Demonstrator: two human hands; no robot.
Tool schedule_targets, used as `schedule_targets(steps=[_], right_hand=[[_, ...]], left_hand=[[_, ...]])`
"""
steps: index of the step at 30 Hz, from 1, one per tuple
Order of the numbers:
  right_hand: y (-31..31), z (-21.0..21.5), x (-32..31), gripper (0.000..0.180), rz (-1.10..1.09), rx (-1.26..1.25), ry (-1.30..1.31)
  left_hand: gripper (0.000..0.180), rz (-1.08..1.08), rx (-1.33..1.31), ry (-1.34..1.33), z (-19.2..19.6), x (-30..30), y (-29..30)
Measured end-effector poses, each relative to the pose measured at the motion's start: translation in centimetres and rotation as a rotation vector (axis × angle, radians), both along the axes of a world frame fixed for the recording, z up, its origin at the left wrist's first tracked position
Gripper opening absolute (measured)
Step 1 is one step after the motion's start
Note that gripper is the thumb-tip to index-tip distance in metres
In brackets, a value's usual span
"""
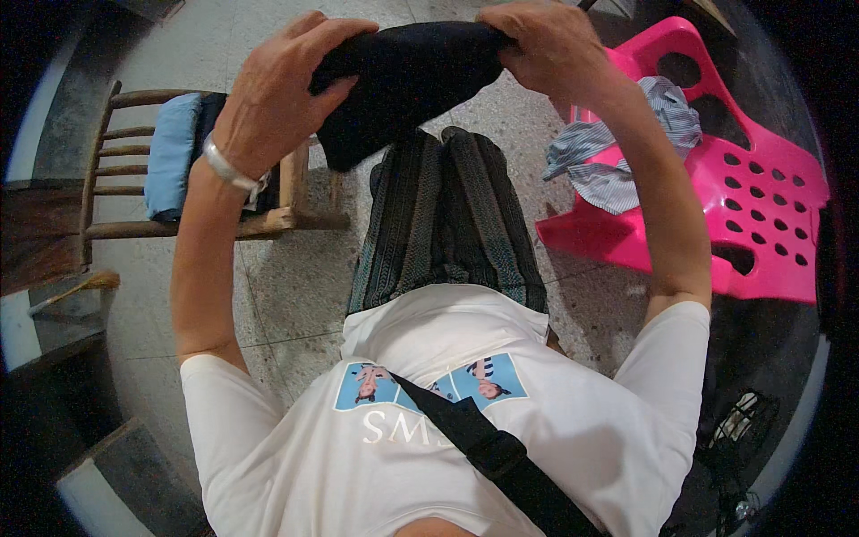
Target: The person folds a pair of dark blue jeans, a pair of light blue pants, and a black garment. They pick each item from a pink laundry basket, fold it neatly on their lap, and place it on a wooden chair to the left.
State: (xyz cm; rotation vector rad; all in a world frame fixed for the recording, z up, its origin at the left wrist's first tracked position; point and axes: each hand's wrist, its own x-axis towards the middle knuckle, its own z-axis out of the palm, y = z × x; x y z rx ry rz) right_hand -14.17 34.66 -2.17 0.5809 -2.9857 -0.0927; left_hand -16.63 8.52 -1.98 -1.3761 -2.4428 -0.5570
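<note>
A black piece of cloth [407,85] is stretched out in the air in front of me, above my knees. What kind of garment it is, I cannot make out. My left hand [282,94] grips its left end, thumb on the near side and fingers behind. At the upper right corner my right hand [546,49] pinches it between thumb and fingers. The lower left corner of the cloth hangs down. A silvery bracelet [228,166] is around my left wrist.
To the left, a wooden chair [125,228] bears folded light blue cloth [173,148] and dark cloth. On the right is a pink plastic chair [769,215] with a striped grey-white garment [608,183] crumpled on it. Speckled floor tiles [304,295] lie below.
</note>
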Motion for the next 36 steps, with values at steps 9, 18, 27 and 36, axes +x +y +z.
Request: schedule_targets(steps=[9, 18, 27, 36], right_hand=[[-2.9, -8.6, 15.4, 0.027, 0.278, -0.051, 0.168], [-2.0, -12.0, 18.7, 0.054, 0.230, -0.341, -0.181], [1.8, -15.9, 15.6, 0.086, 0.430, -0.335, -0.386], [4.8, -18.9, 15.3, 0.070, 0.550, -0.292, -0.130]], left_hand=[[0.044, -0.042, -0.299, -0.025, -11.0, 11.4, -2.7], [0.064, -0.111, -0.238, -0.282, -13.1, 14.3, -2.9], [0.081, -0.393, -0.387, -0.425, -16.5, 9.2, -3.9], [0.092, -0.520, -0.373, -0.484, -17.4, 8.0, -6.6]])
